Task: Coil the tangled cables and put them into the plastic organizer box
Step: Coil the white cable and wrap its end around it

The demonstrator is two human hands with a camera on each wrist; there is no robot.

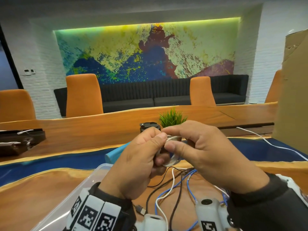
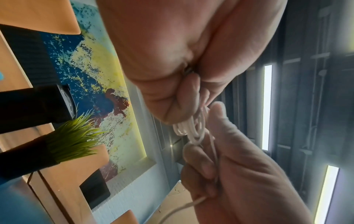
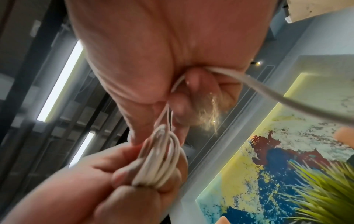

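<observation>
Both hands are raised over the table and hold a small white cable coil (image 1: 173, 160). My left hand (image 1: 160, 147) grips one side of the coil, fingers curled round its loops (image 3: 162, 159). My right hand (image 1: 168, 139) pinches the top of the coil between thumb and index finger. A loose white strand (image 3: 287, 97) runs out of the right palm. In the left wrist view the loops (image 2: 191, 131) sit between the two hands. The clear plastic organizer box (image 1: 93, 177) stands at the lower left, under my left wrist. Tangled blue, black and white cables (image 1: 183, 185) lie on the table below the hands.
Behind the hands stand a small potted plant (image 1: 171, 118) and a black cup (image 1: 149, 127). A tall cardboard box (image 1: 296, 89) fills the right side, with another white cable (image 1: 266, 142) beside it. A light blue object (image 1: 116, 152) lies behind the organizer box. A dark tray (image 1: 20, 140) sits far left.
</observation>
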